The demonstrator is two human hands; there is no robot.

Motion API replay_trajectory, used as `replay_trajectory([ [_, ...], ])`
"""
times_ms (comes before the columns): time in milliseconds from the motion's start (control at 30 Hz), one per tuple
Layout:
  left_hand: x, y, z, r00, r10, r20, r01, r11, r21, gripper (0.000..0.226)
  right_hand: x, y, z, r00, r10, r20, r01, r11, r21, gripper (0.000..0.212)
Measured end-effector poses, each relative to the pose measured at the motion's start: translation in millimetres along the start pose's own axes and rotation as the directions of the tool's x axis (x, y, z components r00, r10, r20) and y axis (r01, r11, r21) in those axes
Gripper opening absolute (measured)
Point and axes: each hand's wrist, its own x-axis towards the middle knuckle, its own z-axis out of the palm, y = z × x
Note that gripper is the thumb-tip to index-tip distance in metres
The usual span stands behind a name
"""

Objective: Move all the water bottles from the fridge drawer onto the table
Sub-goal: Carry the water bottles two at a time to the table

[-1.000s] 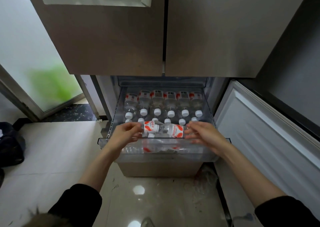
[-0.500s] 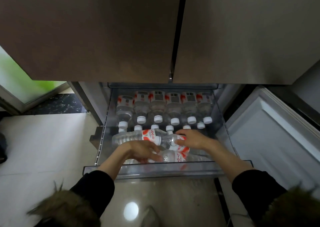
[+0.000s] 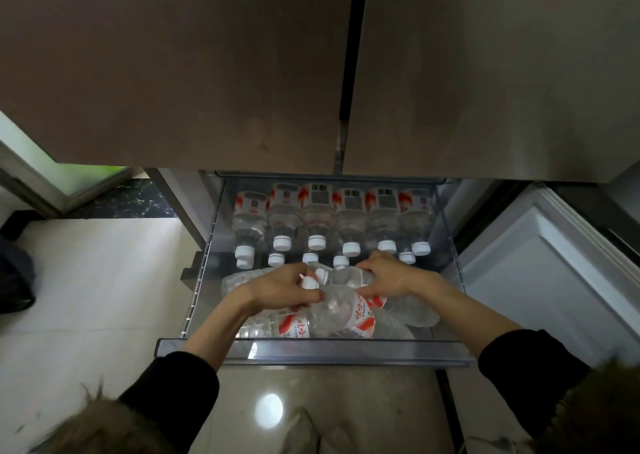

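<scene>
The clear fridge drawer point(image 3: 311, 351) is pulled out below the two fridge doors. Several water bottles with white caps and red-white labels lie in rows at its back point(image 3: 317, 218). More bottles lie crosswise at the front, one with its label up point(image 3: 294, 327). My left hand point(image 3: 280, 289) grips the neck end of a bottle point(image 3: 341, 310) near its cap. My right hand point(image 3: 389, 277) curls round another bottle point(image 3: 349, 275) just behind it. Both hands are inside the drawer, close together.
The brown fridge doors point(image 3: 207, 73) overhang the drawer. A white lower door point(image 3: 540, 280) stands open at the right. Pale tiled floor point(image 3: 97, 280) lies to the left with a dark bag point(image 3: 14, 277) at the edge. A glass door is at far left.
The view has moved closer over the drawer. Both hands reached deeper in and came together, closing round bottles at the front.
</scene>
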Motion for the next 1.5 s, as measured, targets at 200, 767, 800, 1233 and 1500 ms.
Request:
replay_trajectory([
  [200, -7, -3, 1, 0.988, 0.066, -0.136, -0.060, 0.997, 0.045, 0.023, -7, 3, 4, 0.984, -0.014, -0.177, 0.023, 0.998, 0.050, 0.042],
  [767, -9, 26, 6, 0.868, 0.341, -0.360, -0.289, 0.938, 0.190, 0.011, -67, 4, 8, 0.844, 0.182, -0.504, 0.131, 0.842, 0.523, 0.062],
  [800, -7, 25, 7, 0.869, 0.324, -0.374, -0.286, 0.946, 0.154, 0.016, -67, 5, 8, 0.854, 0.184, -0.487, 0.121, 0.839, 0.530, 0.064],
  [1233, -13, 21, 44, 0.739, 0.205, -0.642, -0.307, 0.950, -0.050, 0.026, -81, -8, 36, 0.783, 0.161, -0.601, 0.175, 0.870, 0.461, 0.066],
  [1500, -83, 65, 40, 0.439, 0.288, -0.851, -0.487, 0.872, 0.044, 0.043, -136, -36, 5, 0.592, 0.104, -0.800, 0.460, 0.771, 0.441, 0.065],
])
